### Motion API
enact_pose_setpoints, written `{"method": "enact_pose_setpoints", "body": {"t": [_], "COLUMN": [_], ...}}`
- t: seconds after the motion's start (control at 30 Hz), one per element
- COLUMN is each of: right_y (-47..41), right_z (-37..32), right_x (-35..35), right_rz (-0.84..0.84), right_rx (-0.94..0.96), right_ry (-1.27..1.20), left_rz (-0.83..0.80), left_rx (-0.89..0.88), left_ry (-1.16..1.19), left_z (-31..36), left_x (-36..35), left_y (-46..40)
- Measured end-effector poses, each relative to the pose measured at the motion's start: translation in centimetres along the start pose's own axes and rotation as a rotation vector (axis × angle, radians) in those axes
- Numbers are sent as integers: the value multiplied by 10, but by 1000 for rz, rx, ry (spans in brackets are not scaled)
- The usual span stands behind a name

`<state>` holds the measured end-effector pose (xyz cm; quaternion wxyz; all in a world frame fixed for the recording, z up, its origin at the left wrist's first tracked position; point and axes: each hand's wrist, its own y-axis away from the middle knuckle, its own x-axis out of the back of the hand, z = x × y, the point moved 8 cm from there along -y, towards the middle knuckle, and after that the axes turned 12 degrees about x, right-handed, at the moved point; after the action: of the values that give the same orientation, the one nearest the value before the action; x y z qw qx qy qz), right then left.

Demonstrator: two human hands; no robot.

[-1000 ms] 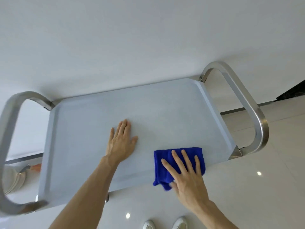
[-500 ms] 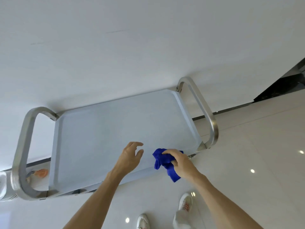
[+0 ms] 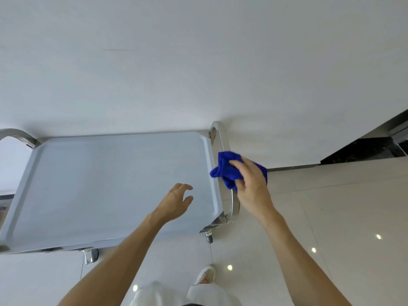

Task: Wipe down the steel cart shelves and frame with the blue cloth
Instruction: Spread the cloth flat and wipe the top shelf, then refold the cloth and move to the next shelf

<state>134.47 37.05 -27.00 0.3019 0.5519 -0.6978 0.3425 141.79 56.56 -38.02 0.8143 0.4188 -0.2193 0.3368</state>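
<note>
The steel cart's top shelf (image 3: 99, 184) fills the left and middle of the head view, pale grey with a raised rim. Its right handle (image 3: 219, 138) is a curved steel tube along the shelf's right end. My right hand (image 3: 251, 184) grips the bunched blue cloth (image 3: 227, 171) and holds it against that handle about midway along it. My left hand (image 3: 176, 200) hovers over the shelf's right part, fingers loosely curled, holding nothing.
The cart stands against a white wall (image 3: 198, 62). Its left handle (image 3: 15, 134) shows at the left edge, and two castors (image 3: 208, 238) stick out below the front. Glossy tiled floor (image 3: 331, 206) lies to the right; my shoes and legs are at the bottom.
My right hand lifted the cloth off the shelf's front right corner, bunched it and carried it to the right handle. My left hand rose off the shelf. The view shifted right.
</note>
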Motion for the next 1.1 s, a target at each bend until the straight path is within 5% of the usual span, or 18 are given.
{"method": "enact_pose_setpoints", "body": {"t": [0.1,0.47,0.63,0.83,1.1], "right_y": [3,-96,-132,-196,-277], "right_z": [27,61,71,85,118], "right_x": [-52,-63,-73,-77,-101], "right_rz": [-231,-146,-184,-227,-489], "right_rx": [-75,-293,-285,-256,-338], "right_ry": [164,256,404,434,399], "left_rz": [-1,-41,-212,-203,-206], "left_rx": [9,123,131,110,117], "left_ry": [-19,-704,-707,-732,-746], "left_z": [5,-33,-47,-52,-55], "left_x": [-3,-14,-24,-31,-37], "left_y": [-9,-92,-119,-123,-130]}}
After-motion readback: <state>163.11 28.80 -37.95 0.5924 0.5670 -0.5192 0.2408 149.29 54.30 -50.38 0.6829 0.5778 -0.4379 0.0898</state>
